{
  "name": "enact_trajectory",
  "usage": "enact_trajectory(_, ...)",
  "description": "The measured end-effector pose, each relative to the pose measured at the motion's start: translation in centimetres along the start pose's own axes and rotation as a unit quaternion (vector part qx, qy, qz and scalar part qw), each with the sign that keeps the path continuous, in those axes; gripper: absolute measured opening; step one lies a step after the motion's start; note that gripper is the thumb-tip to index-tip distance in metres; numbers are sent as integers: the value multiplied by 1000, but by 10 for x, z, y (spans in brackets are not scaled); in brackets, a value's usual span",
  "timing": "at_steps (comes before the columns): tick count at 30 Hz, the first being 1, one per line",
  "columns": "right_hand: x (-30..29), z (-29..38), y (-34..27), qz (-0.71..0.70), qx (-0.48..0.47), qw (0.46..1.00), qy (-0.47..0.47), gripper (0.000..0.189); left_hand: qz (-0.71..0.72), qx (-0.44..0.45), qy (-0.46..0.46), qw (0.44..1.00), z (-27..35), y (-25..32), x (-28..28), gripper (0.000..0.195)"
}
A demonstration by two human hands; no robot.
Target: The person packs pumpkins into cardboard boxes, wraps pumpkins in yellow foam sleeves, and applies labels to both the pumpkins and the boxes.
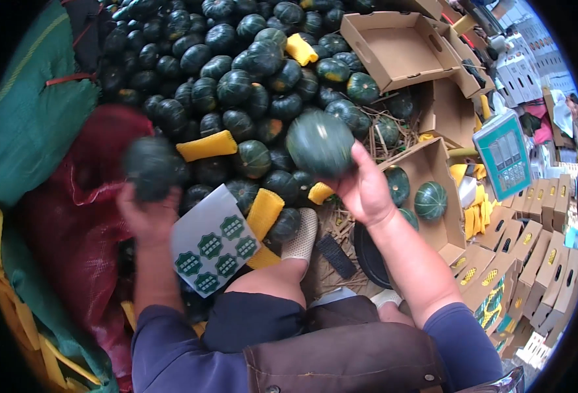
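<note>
In my right hand [365,191] is a dark green kabocha squash [320,142], raised above the heap and slightly blurred. My left hand [146,211] holds a second green squash [150,167], also blurred, in front of a dark red mesh sack [73,206]. A big heap of squashes [235,88] lies before me. Between my arms, a white sheet of green stickers [215,240] bears writing. Yellow foam net sleeves [265,209] lie among the squashes. Right of my right hand, an open cardboard box [443,196] holds several squashes [431,200].
A green sack [33,108] stands at the left. Upper right is an open cardboard tray [402,42]. A weighing scale display [504,153] rises beyond the box, near stacked cartons [529,260]. A black round object [372,260] sits under my right forearm.
</note>
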State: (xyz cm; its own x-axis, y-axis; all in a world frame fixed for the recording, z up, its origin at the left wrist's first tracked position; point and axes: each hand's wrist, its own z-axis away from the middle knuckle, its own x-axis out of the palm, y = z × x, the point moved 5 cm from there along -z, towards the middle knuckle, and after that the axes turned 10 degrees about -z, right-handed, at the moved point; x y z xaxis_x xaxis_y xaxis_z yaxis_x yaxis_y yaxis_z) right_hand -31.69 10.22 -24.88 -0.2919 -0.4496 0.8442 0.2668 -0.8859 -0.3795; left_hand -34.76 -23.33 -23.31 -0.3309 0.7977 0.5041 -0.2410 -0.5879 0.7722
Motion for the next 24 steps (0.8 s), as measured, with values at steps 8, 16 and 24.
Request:
enact_trajectory(8, 48, 12, 20, 592, -95, 745, -293, 80, 68, -426, -320, 844, 62, -136, 79, 58)
enact_trajectory(16, -57, 64, 18, 87, 95, 992, -7, 64, -628, 148, -136, 752, -16, -115, 40, 18)
enact_trajectory(24, -169, 176, -120, 212, -247, 903, 281, 46, -704, 227, -149, 657, -41, -133, 26, 25)
